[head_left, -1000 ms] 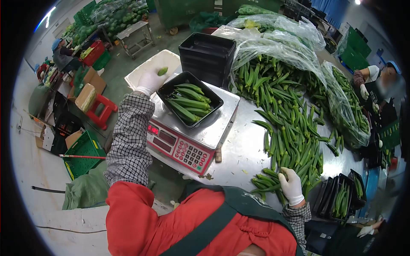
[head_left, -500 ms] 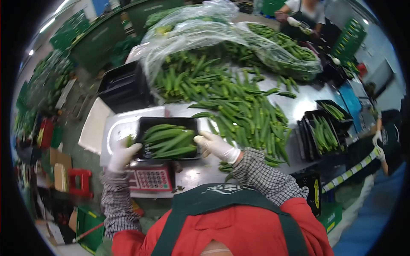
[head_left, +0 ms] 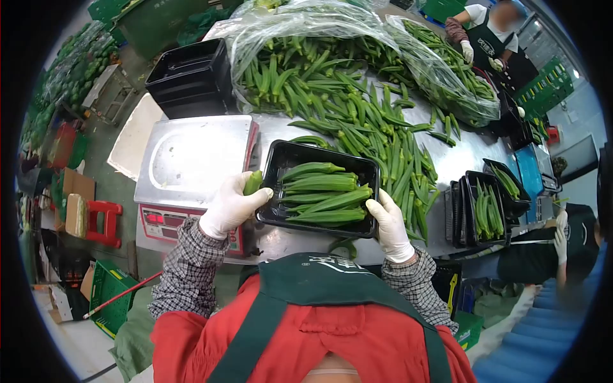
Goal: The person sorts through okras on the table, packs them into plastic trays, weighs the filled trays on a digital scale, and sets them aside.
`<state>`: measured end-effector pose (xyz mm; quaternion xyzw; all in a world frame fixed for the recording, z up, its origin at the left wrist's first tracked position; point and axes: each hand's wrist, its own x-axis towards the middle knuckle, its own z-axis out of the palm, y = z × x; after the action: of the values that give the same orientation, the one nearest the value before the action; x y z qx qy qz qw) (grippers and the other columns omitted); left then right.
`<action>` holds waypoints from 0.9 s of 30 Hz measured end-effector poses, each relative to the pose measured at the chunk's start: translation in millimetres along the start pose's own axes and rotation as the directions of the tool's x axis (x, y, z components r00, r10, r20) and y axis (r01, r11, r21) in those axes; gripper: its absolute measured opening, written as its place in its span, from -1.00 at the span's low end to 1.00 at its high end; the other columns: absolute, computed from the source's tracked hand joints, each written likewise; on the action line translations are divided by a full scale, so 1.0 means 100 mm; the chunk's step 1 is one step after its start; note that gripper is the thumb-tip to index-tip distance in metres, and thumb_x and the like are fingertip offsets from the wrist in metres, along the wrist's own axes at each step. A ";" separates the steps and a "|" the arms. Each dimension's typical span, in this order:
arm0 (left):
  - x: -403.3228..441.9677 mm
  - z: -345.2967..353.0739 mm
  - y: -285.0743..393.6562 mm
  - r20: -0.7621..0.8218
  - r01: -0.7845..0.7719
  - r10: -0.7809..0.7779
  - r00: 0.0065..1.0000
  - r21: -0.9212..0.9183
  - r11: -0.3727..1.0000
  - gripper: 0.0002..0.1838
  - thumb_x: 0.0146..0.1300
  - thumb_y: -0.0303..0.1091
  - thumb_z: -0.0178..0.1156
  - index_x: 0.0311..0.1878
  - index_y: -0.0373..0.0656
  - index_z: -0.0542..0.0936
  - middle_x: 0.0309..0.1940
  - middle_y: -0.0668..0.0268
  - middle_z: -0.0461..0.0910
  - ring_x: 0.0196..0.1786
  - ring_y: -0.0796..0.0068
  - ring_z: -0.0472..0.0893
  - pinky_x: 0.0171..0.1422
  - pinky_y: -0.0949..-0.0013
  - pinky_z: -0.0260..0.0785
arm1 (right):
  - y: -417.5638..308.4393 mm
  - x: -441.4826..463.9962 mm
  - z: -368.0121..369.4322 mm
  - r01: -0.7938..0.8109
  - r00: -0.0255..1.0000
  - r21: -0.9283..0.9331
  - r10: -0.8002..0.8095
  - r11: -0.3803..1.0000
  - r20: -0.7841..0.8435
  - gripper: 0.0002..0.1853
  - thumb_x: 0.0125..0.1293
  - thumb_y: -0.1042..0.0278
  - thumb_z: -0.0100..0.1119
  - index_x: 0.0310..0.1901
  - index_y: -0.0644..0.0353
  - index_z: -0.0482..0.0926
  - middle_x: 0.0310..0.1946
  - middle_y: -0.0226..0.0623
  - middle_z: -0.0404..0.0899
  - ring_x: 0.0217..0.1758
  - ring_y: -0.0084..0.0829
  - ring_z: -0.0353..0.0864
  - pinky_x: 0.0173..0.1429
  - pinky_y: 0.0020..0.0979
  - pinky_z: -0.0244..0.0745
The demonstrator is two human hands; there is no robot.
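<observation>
Between my two gloved hands hangs a black tray (head_left: 274,159) with several okra pods (head_left: 325,191) lying lengthwise in it. My left hand (head_left: 233,205) pinches the tray's left edge and also holds one okra pod (head_left: 253,182) upright against it. At the right edge, my right hand (head_left: 391,230) grips the tray with thumb and fingers. The scale (head_left: 195,159), with a bare metal plate and a red front panel, stands to the left of the tray. Behind and to the right, loose okra (head_left: 377,137) is heaped on the metal table (head_left: 440,156).
Stacked black trays (head_left: 191,80) stand behind the scale beside a white foam box (head_left: 136,137). Plastic bags of okra (head_left: 447,73) lie at the back. Filled okra trays (head_left: 488,210) are at the right. Two co-workers stand at the right, and a red stool (head_left: 104,223) is at the left.
The tray has left the scale and moved right, toward my body, in both hands. My right hand has gone from the okra heap to the tray. The camera view has swung right.
</observation>
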<state>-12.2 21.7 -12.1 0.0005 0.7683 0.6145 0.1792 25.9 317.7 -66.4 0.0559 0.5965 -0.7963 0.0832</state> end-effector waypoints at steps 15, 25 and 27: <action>0.10 0.20 0.01 0.044 0.052 -0.052 0.998 0.002 0.999 -0.83 0.19 -0.33 0.15 -0.31 -0.25 0.52 -0.59 0.51 0.44 -0.64 0.77 0.33 -0.62 0.63 0.15 | 0.03 -0.08 -0.24 -0.003 0.990 -0.312 -0.042 0.950 -0.138 -0.58 0.22 0.31 0.10 0.07 0.39 0.41 -0.07 -0.22 0.52 -0.05 -0.45 0.48 0.05 -0.50 0.37; 0.44 0.63 -0.87 -0.021 -0.013 0.016 1.000 0.151 0.988 -0.77 0.18 -0.40 0.13 -0.20 -0.40 0.54 -0.42 0.29 0.60 -0.37 0.63 0.50 -0.24 0.51 0.37 | 0.29 0.28 -0.11 0.277 0.914 -0.960 -0.296 -0.042 0.277 -0.68 0.04 0.21 0.25 -0.15 0.09 0.55 -0.26 -0.32 0.51 -0.06 -0.27 0.45 0.22 -0.12 0.17; 0.47 0.61 -0.99 -0.023 -0.037 0.043 0.999 0.201 0.979 -0.73 0.16 -0.35 0.17 -0.19 -0.41 0.54 -0.42 0.25 0.60 -0.35 0.58 0.53 -0.21 0.48 0.38 | 0.28 0.33 -0.11 0.274 0.922 -0.961 -0.275 -0.036 0.273 -0.74 0.05 0.21 0.24 -0.22 0.09 0.57 -0.28 -0.31 0.51 -0.08 -0.27 0.46 0.21 -0.13 0.18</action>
<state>-17.1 65.3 -129.6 0.0258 0.8285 0.5374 0.1555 -1.0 318.5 -102.6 -0.1364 0.9763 -0.1566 -0.0613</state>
